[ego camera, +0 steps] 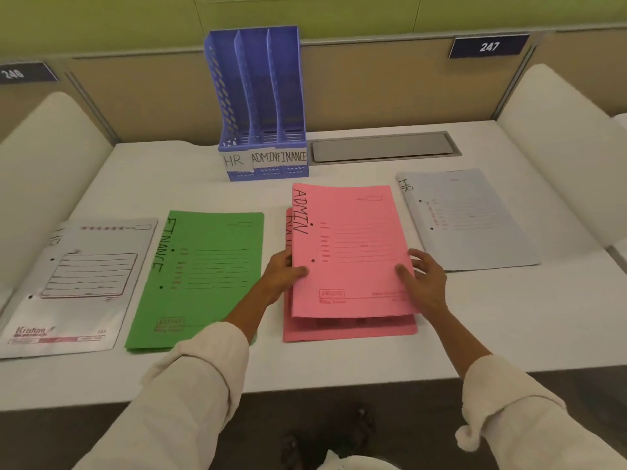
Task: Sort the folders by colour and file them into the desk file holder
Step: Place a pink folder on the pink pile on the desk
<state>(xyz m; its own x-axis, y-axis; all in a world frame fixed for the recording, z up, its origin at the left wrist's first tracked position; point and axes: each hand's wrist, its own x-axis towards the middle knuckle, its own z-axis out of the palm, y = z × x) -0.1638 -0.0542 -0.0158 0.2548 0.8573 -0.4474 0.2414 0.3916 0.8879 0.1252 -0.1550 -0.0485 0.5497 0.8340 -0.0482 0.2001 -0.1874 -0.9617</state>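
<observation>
A pink folder marked ADMIN [353, 245] is lifted slightly off a second pink folder [349, 329] lying under it. My left hand [283, 274] grips its left edge and my right hand [424, 281] grips its right edge. A green folder marked FINANCE [203, 276] lies flat to the left. A white folder [78, 286] lies at the far left, and a pale folder marked HR [464, 218] at the right. The blue file holder [261, 106] stands at the back with three slots labelled HR, ADMIN and FINANCE, all of them showing no folders.
A grey cable hatch [383, 147] is set into the white desk [339, 361] right of the holder. Cream partitions [559, 130] curve up on both sides, with a beige back panel behind. Number plates 246 and 247 hang on the panel.
</observation>
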